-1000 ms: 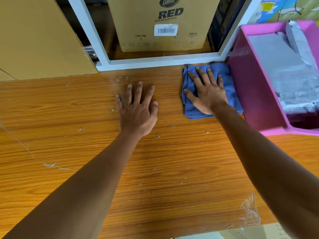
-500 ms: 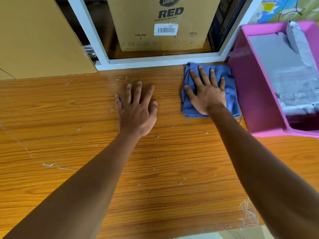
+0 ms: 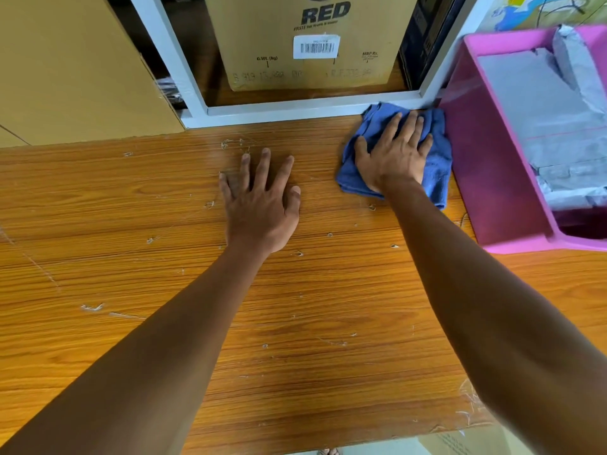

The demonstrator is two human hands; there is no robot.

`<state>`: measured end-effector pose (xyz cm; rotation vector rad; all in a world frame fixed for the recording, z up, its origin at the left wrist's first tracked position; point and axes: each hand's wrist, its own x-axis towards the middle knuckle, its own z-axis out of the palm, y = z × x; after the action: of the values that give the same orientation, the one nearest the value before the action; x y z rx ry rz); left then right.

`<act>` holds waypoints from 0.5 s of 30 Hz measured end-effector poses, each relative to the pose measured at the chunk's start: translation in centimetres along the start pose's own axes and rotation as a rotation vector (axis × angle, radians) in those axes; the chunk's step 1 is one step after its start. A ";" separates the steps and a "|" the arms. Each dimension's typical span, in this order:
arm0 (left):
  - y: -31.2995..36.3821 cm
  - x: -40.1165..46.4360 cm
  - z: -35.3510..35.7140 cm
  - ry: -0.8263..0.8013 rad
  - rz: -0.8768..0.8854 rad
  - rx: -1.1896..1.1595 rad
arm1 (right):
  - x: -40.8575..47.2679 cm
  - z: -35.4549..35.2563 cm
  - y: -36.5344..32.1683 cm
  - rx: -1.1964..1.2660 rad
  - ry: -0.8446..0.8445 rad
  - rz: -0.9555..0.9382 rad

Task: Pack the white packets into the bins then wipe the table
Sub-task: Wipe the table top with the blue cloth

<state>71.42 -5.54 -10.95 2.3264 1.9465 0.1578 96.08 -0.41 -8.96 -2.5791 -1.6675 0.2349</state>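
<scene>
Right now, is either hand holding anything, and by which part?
Nothing is gripped. The right hand presses flat on the middle of the blue cloth, fingers straight. The left hand lies flat on the bare wooden table.

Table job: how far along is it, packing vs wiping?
Packing looks done: white packets sit in the pink bin. Wiping is in hand: right hand presses the blue cloth at the far edge; left hand rests flat. Left: the table, bits scattered.
</scene>
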 end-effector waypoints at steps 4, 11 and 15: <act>-0.1 -0.2 0.0 0.004 0.005 -0.002 | -1.7 0.1 0.1 0.003 0.004 -0.051; 0.2 0.0 0.0 0.008 0.006 -0.006 | -3.0 0.2 -0.1 -0.043 0.014 -0.045; 0.0 0.0 -0.1 -0.004 0.004 0.000 | -1.5 0.1 0.0 -0.056 -0.017 -0.146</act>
<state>71.40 -5.56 -10.86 2.3288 1.9407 0.1538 95.44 -1.71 -8.90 -2.4856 -1.8840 0.2059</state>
